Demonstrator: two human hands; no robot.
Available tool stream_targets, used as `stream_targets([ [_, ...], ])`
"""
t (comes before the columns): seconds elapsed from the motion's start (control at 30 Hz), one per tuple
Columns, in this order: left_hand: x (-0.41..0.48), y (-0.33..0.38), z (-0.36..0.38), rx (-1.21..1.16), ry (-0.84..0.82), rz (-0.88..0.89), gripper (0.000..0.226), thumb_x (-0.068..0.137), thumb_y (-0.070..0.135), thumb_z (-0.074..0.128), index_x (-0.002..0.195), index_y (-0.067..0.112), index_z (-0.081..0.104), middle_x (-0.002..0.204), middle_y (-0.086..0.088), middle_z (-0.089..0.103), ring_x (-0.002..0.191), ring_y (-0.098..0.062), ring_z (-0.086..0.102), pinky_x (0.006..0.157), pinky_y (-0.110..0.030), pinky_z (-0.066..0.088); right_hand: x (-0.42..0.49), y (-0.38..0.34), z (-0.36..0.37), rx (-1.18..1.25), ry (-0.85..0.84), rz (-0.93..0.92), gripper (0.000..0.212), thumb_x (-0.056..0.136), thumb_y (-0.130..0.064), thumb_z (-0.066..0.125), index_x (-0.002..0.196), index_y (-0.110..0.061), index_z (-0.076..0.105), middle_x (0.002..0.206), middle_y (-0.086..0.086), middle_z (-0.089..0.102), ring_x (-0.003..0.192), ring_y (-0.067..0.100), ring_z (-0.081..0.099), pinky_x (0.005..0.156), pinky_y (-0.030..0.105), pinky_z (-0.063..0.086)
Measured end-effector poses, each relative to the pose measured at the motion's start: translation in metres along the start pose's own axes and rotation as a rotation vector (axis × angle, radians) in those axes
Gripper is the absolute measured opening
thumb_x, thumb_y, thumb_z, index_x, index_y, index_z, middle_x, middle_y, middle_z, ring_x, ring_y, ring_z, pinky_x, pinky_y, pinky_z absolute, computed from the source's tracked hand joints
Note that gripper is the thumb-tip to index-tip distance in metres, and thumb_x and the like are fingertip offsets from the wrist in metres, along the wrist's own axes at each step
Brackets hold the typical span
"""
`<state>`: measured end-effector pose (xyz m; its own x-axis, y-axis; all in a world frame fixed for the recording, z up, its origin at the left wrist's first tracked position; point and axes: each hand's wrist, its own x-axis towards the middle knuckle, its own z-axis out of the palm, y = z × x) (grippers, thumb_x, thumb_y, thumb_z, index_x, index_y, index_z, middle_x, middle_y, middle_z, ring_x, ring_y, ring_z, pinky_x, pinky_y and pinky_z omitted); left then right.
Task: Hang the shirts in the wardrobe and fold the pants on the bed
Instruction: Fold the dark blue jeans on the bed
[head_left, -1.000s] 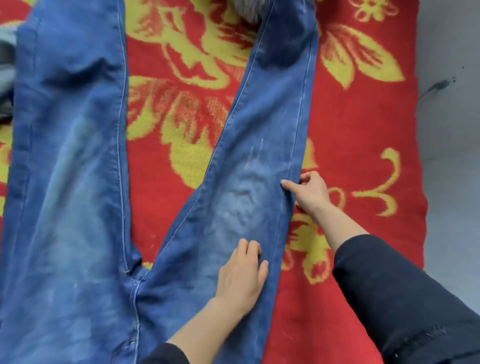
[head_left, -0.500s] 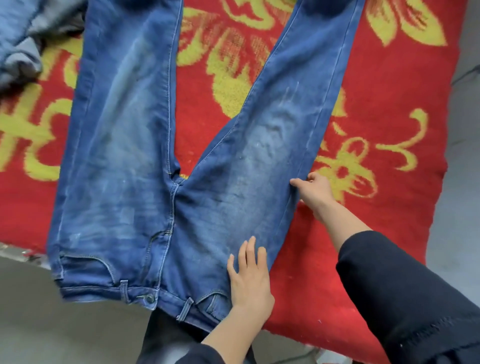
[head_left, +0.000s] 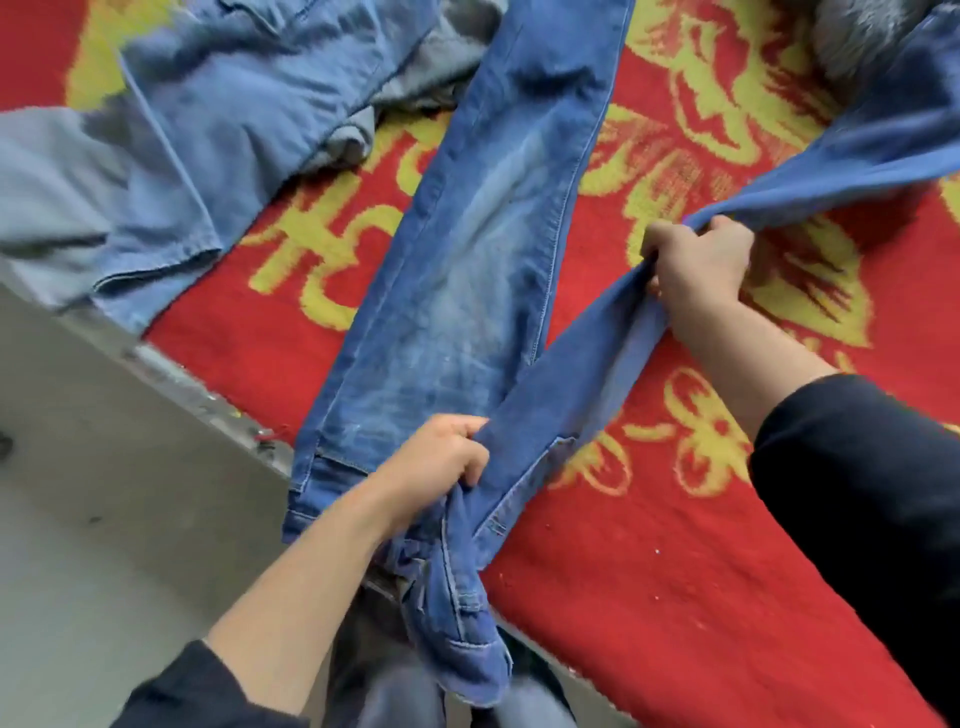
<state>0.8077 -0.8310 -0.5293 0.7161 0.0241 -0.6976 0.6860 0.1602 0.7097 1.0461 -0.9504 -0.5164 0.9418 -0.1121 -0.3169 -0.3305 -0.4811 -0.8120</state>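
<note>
Head view: one pair of blue jeans (head_left: 483, 249) is spread on the red-and-yellow covered bed (head_left: 675, 597), held by two hands. The hip area is gripped by the curled left hand (head_left: 441, 460) near the bed's edge. One leg is bunched and lifted in the clenched right hand (head_left: 696, 260), and the other is laid flat.

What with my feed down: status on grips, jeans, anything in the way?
Left grip holds jeans at the waist. Right grip holds one leg, raised off the blanket. Light-blue clothes beside, not blocking.
</note>
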Motion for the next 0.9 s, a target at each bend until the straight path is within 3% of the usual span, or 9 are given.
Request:
stream_targets([
  [0.1,0.001,0.001,-0.077,-0.065,0.197,0.013,0.028,0.041,0.004,0.039,0.065,-0.01,0.046,0.064,-0.01,0.041,0.058,-0.021,0.029,0.052,-0.03,0.019,-0.012,-0.039,0.066,0.119,-0.153,-0.123,0.014,0.065,-0.013,0.06,0.072,-0.015,0.048,0.059,0.001,0.053,0.041,0.013,0.053,0.041,0.025,0.043],
  [0.17,0.004,-0.012,-0.119,-0.018,0.369,-0.013,0.01,0.047,0.004,0.042,0.057,0.002,0.041,0.055,-0.005,0.036,0.058,-0.017,0.027,0.053,-0.032,0.016,-0.024,-0.048,0.104,0.096,-0.399,-0.192,0.014,0.074,-0.012,0.058,0.086,-0.018,0.054,0.064,-0.001,0.057,0.05,0.012,0.056,0.045,0.022,0.042],
  [0.27,0.012,-0.051,-0.171,0.145,0.492,-0.166,0.013,0.079,0.004,0.053,0.068,0.01,0.053,0.066,-0.001,0.056,0.067,-0.02,0.045,0.059,-0.032,0.031,-0.039,-0.029,0.159,-0.306,-0.651,-0.201,0.057,0.085,-0.023,0.056,0.14,-0.016,0.043,0.088,-0.002,0.055,0.073,0.016,0.05,0.052,0.022,0.04],
  [0.37,0.019,-0.083,-0.184,0.251,0.427,-0.214,0.015,0.089,0.014,0.059,0.102,0.01,0.061,0.102,-0.003,0.066,0.097,-0.02,0.059,0.083,-0.031,0.043,-0.048,0.007,0.186,-0.718,-0.735,-0.211,0.042,0.086,-0.025,0.053,0.125,-0.013,0.048,0.105,0.013,0.054,0.09,0.025,0.051,0.074,0.036,0.051],
  [0.43,0.02,-0.088,-0.184,0.285,0.42,-0.163,0.016,0.09,0.017,0.059,0.106,0.014,0.058,0.106,0.001,0.065,0.101,-0.017,0.058,0.086,-0.03,0.042,-0.049,0.02,0.191,-0.853,-0.702,-0.229,0.044,0.086,-0.026,0.053,0.129,-0.016,0.047,0.129,0.013,0.048,0.116,0.029,0.046,0.097,0.048,0.043],
  [0.5,0.021,-0.085,-0.186,0.277,0.419,-0.156,0.014,0.09,0.019,0.058,0.104,0.018,0.057,0.102,0.005,0.066,0.099,-0.015,0.06,0.083,-0.03,0.043,-0.048,0.022,0.194,-0.854,-0.618,-0.238,0.053,0.087,-0.025,0.053,0.139,-0.021,0.042,0.138,0.008,0.041,0.129,0.028,0.038,0.102,0.048,0.037],
  [0.67,0.043,-0.06,-0.188,0.333,0.412,-0.123,0.017,0.085,0.02,0.059,0.102,0.022,0.056,0.099,0.003,0.065,0.094,-0.018,0.061,0.083,-0.037,0.048,-0.027,0.011,0.2,-0.608,-0.458,-0.11,0.04,0.085,-0.02,0.053,0.124,-0.014,0.054,0.117,0.009,0.058,0.102,0.024,0.055,0.08,0.027,0.038],
  [0.8,0.095,-0.012,-0.182,0.412,0.432,-0.035,0.03,0.087,0.023,0.059,0.115,0.016,0.05,0.11,-0.003,0.063,0.103,-0.025,0.059,0.086,-0.038,0.047,0.005,-0.005,0.194,-0.402,-0.263,0.037,0.043,0.087,-0.024,0.055,0.128,-0.012,0.053,0.118,0.006,0.062,0.108,0.023,0.057,0.09,0.029,0.042],
  [0.9,0.139,0.029,-0.179,0.472,0.477,0.033,0.039,0.089,0.026,0.056,0.125,0.017,0.042,0.107,-0.006,0.064,0.1,-0.031,0.06,0.082,-0.038,0.047,0.038,-0.012,0.186,-0.132,-0.141,0.186,0.044,0.086,-0.023,0.059,0.128,-0.008,0.054,0.108,0.009,0.064,0.088,0.022,0.062,0.086,0.04,0.053],
])
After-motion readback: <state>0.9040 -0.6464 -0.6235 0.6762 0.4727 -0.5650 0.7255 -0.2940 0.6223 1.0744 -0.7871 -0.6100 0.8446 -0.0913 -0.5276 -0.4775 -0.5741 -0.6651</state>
